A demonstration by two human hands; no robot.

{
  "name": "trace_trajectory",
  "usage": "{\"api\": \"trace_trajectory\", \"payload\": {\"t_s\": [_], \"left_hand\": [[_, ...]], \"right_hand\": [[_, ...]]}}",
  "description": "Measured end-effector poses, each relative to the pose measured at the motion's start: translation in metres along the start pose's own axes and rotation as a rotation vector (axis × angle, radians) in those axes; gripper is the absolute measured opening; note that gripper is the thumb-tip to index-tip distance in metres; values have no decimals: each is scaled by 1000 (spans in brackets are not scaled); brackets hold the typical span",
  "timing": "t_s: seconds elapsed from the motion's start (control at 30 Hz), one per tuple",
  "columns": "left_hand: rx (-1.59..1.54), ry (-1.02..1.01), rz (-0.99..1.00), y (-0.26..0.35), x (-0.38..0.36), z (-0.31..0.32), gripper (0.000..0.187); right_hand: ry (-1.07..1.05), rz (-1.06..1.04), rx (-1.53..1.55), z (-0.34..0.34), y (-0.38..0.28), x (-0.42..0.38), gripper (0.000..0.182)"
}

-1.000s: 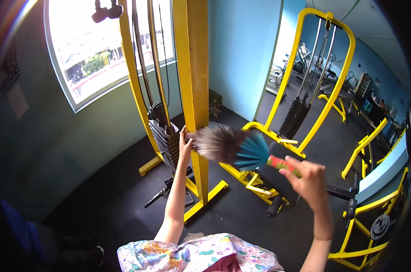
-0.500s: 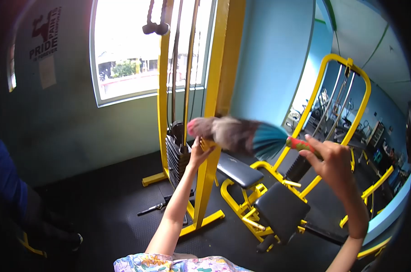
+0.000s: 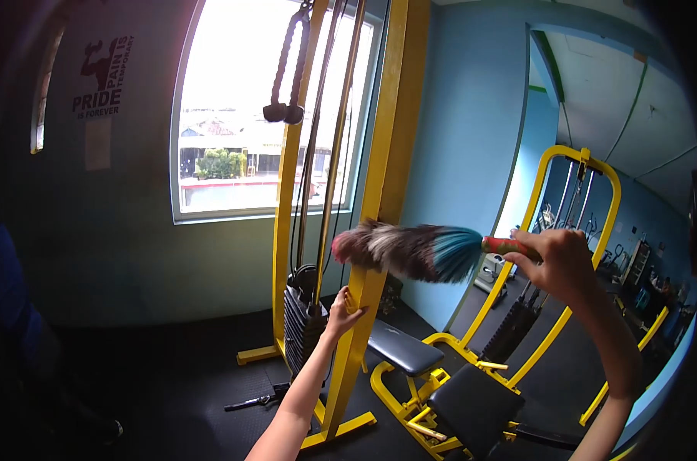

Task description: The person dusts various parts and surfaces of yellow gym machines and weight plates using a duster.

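My right hand is closed around the red handle of a feather duster. The duster is held level, its teal, brown and grey feathers pointing left. Its pinkish tip lies across the front of the yellow upright post of a cable machine. Below the feathers, my left hand grips that same post, with the thumb on the near face and the other fingers around the side. Just left of this hand stand the black weight stack and its guide rods.
A rope attachment hangs high in front of the window. At right are a black padded bench and another yellow machine frame. A metal bar lies on the floor. A person in blue is at the far left.
The view has tilted upward, showing more of the window and post. The duster, blurred before, now shows sharply and sits higher above my left hand, which keeps to the post.
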State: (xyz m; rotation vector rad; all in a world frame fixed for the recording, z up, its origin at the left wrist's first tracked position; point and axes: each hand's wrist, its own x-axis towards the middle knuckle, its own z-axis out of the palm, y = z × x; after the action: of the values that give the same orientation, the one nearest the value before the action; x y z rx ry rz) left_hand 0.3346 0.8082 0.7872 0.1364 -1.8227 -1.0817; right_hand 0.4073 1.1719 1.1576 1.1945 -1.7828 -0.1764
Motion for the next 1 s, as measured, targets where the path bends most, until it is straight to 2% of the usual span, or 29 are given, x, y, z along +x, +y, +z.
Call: {"api": "trace_trajectory", "payload": {"t_s": [0.07,0.17,0.27,0.33,0.43,0.53,0.63,0.77,0.83,0.87,0.9,0.93,0.97,1.0], "left_hand": [[16,-4,18,1,0,-1,75],[-4,-7,21,8,1,-2,75],[-11,-9,17,3,-2,0,74],[5,-32,23,3,1,-3,74],[30,-32,12,18,4,-7,74],[34,-48,17,16,2,-9,73],[76,-67,38,11,2,-8,72],[2,-87,-2,4,3,-6,73],[-127,-108,25,-10,2,-7,73],[-289,-165,-78,4,-3,-16,72],[-281,-88,-91,-10,-13,-19,69],[-503,-25,-46,-3,-23,-27,62],[215,-88,119,-63,-25,-41,65],[-264,-18,-252,-36,-40,-45,65]], "right_hand": [[53,1,24,-17,15,25,29],[317,132,-55,-46,48,84,22],[585,175,-206,-68,87,149,32],[682,285,-322,-78,98,181,39],[822,413,-336,-61,96,203,41],[849,372,-349,-15,71,182,38],[527,387,-130,37,29,113,36],[152,388,135,134,-44,-26,25],[8,374,228,177,-82,-96,25],[-50,368,262,193,-103,-127,26],[-111,368,293,209,-127,-158,26],[-194,390,332,219,-152,-182,28],[-275,426,371,232,-179,-207,29],[-289,476,448,246,-207,-231,29]]}}
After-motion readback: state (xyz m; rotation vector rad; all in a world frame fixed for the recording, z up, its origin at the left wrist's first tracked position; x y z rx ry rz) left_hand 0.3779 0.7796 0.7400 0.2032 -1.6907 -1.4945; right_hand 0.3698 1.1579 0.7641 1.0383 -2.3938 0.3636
